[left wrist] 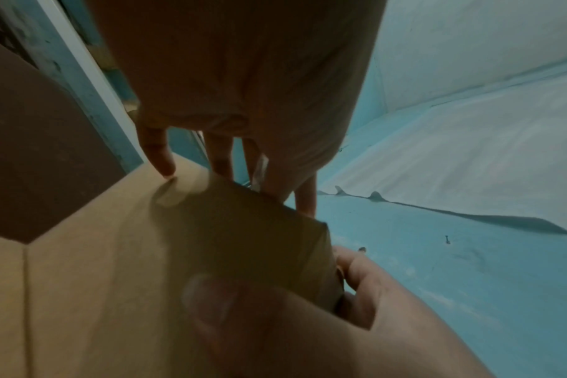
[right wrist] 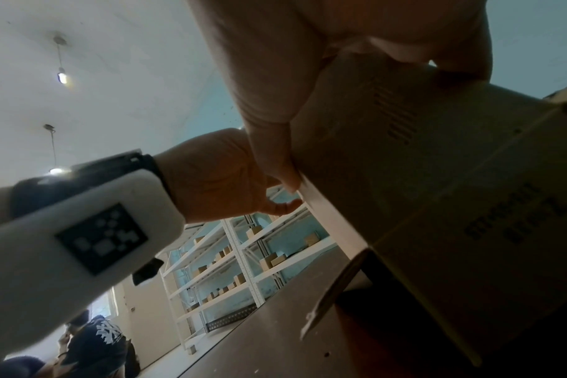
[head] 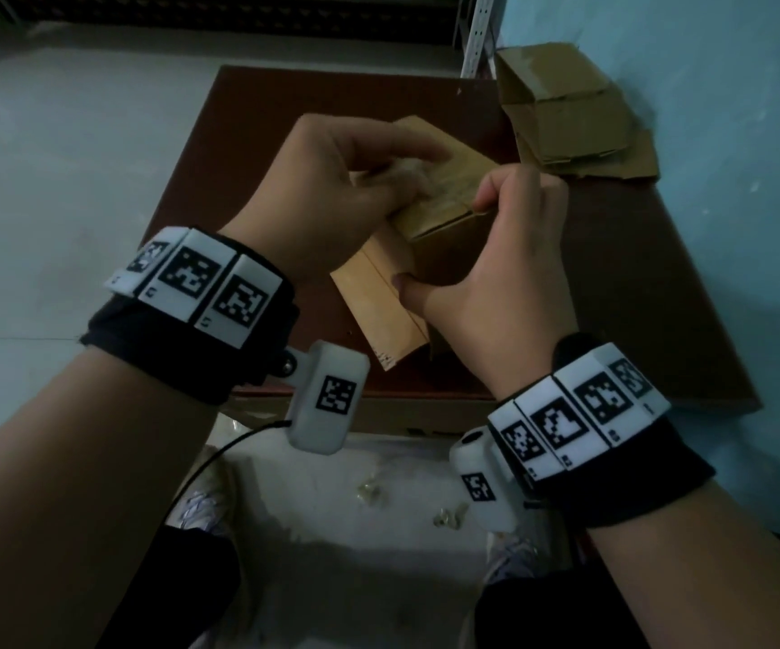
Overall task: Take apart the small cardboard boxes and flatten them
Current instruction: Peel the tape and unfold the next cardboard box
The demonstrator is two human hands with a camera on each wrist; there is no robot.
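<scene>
Over the middle of the brown board (head: 622, 283), the right hand (head: 496, 269) pinches a small cardboard box (head: 444, 189) by its near flap while the left hand (head: 332, 194) grips its top, and flattened boxes (head: 571, 119) lie at the far right corner.

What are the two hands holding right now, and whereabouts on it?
Both grip one small cardboard box above the brown table: the left hand curls over its top, the right hand pinches its near-right edge and lower flap.
</scene>
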